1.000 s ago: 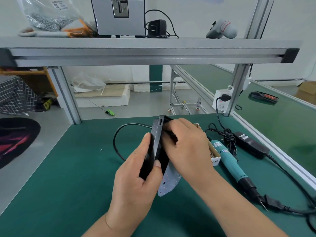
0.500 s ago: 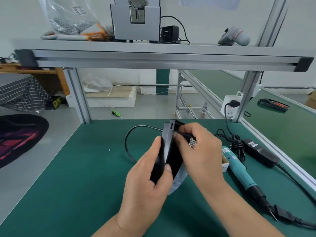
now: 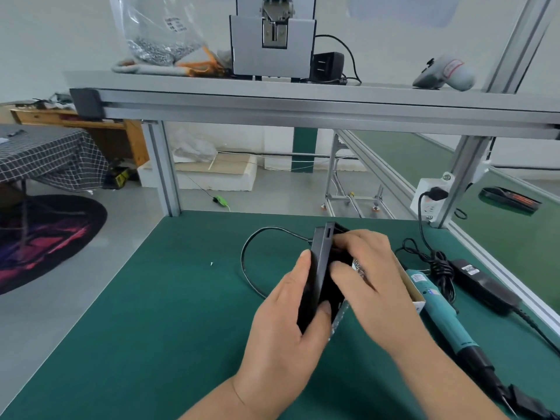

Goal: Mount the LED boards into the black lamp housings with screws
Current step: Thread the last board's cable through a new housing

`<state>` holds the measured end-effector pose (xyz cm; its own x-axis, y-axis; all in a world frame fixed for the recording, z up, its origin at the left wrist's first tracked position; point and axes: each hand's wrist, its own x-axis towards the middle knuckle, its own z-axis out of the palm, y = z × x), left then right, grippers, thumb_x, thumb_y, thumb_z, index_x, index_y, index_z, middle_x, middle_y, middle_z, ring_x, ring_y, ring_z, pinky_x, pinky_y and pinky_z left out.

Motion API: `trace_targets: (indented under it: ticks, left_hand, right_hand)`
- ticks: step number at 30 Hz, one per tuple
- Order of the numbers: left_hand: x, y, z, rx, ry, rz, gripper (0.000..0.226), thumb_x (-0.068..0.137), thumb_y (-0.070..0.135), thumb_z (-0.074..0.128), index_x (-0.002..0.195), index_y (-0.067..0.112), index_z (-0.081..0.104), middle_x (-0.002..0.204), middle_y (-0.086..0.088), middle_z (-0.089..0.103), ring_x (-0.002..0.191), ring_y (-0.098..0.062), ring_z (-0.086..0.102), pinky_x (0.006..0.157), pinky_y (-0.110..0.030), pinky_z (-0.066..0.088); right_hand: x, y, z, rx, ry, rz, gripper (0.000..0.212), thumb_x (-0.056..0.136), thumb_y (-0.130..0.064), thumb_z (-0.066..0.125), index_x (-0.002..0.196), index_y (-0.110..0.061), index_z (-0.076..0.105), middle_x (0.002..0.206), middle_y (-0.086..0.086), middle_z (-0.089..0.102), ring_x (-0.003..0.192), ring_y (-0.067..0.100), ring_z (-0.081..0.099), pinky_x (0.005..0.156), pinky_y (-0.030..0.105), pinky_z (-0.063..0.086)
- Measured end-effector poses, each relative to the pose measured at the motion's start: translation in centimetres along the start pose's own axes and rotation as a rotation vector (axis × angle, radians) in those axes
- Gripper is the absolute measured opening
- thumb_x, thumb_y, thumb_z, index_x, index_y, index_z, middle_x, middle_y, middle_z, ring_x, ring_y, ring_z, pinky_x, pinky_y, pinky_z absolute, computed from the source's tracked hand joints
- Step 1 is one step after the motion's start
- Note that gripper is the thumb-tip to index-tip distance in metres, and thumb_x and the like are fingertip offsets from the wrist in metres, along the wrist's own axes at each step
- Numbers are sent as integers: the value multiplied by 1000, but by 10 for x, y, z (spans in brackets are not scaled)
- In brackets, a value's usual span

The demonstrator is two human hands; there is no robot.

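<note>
Gripping the black lamp housing (image 3: 320,259) on edge just above the green bench mat (image 3: 136,344), mid-bench. Left hand (image 3: 288,338) wrapped round the near end, thumb flat on the left face, fingertips curled onto the right. Reaching into the open side with the right hand (image 3: 375,286), fingers bent; whether pinching or only pressing, hidden.

Poking out below, between the two hands: the LED board (image 3: 338,321), pale, thin, flat and speckled with small dots, clearly not seated. Trailing from the far end, a round black cable (image 3: 243,259), looping limp leftward over the mat.

Reads as early going: board being fed in, no screw visibly driven. Lying idle on the right, untouched: a teal electric screwdriver (image 3: 439,319), smooth plastic barrel, black nose. Just beside it, a small open cardboard box (image 3: 415,300), mostly hidden behind the right hand. Metallic glint there, probably screws, too blurred to swear to.

Left to do, by the look: seat the board flat, line up the holes, pick screws, drive them home.

As for the housing: matte, hard, a slim rectangular shell, slotted near the far top corner.
</note>
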<state>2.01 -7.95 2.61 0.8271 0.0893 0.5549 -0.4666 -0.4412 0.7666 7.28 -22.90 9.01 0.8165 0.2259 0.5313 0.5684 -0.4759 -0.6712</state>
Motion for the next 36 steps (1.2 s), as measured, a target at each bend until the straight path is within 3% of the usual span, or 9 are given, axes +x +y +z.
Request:
trace_targets:
  ticks: [3, 9, 12, 15, 21, 24, 28, 31, 36]
  left_hand:
    - [-2, -1, 2, 30, -36, -4, 69, 98, 41, 61, 151, 63, 22, 147, 52, 39, 138, 17, 44, 106, -2, 33]
    - [-5, 0, -1, -18, -7, -21, 72, 93, 58, 58, 145, 83, 14, 152, 43, 43, 139, 9, 50, 112, -17, 43]
    - [-7, 4, -1, 51, -15, 46, 74, 96, 54, 59, 153, 73, 15, 153, 51, 33, 141, 16, 41, 111, -7, 35]
    - [-7, 6, 2, 111, -34, 84, 73, 97, 48, 61, 157, 54, 19, 151, 54, 31, 141, 20, 36, 110, -1, 28]
    - [-7, 4, 1, 157, -58, 106, 72, 98, 38, 63, 163, 36, 31, 144, 16, 59, 130, 0, 56, 105, -16, 45]
    - [-6, 2, 0, 149, -41, 97, 72, 97, 38, 64, 162, 35, 35, 141, 21, 59, 127, 1, 57, 102, -17, 48]
    - [-2, 3, -6, 123, -34, 40, 72, 94, 51, 59, 155, 60, 22, 145, 47, 43, 136, 10, 49, 107, -11, 42]
    - [0, 0, -6, 64, -13, -6, 72, 92, 50, 58, 147, 78, 22, 147, 44, 46, 140, 10, 47, 113, -17, 42]
    - [1, -2, -7, -131, -72, -49, 68, 97, 56, 68, 154, 64, 32, 148, 28, 58, 141, -1, 52, 109, -39, 51]
  right_hand:
    - [5, 2, -13, 84, -125, 24, 33, 89, -24, 48, 105, -39, 73, 109, -15, 65, 123, 9, 49, 101, 27, 41]
    - [-3, 6, -6, -74, 63, -54, 21, 92, -35, 54, 108, -46, 62, 112, -24, 62, 114, 5, 60, 89, 9, 41]
    - [-6, 6, 0, -93, 209, -97, 14, 93, -27, 60, 100, -38, 65, 104, -21, 63, 107, 11, 61, 87, 17, 43]
    - [-9, 5, 1, -78, 313, -15, 10, 89, -39, 59, 92, -48, 61, 102, -23, 64, 102, 8, 60, 85, 17, 42]
    - [-4, 4, 5, -192, 332, -27, 7, 83, -27, 67, 76, -28, 67, 93, -14, 62, 89, 5, 56, 78, 40, 45]
    - [1, 3, 3, -212, 275, -24, 10, 82, -25, 68, 72, -25, 68, 76, -11, 61, 82, 12, 57, 77, 50, 49]
    - [-2, 7, -5, -132, 173, -185, 15, 91, -29, 63, 93, -33, 78, 96, -22, 68, 104, 14, 61, 90, 46, 49]
    - [-5, 14, -10, -21, 121, -266, 23, 96, -28, 56, 109, -28, 74, 110, -18, 67, 112, 22, 63, 90, 44, 50]
    - [-6, 28, -18, -6, -19, -266, 45, 89, -31, 65, 133, -26, 63, 134, -9, 61, 127, 26, 59, 99, 46, 50]
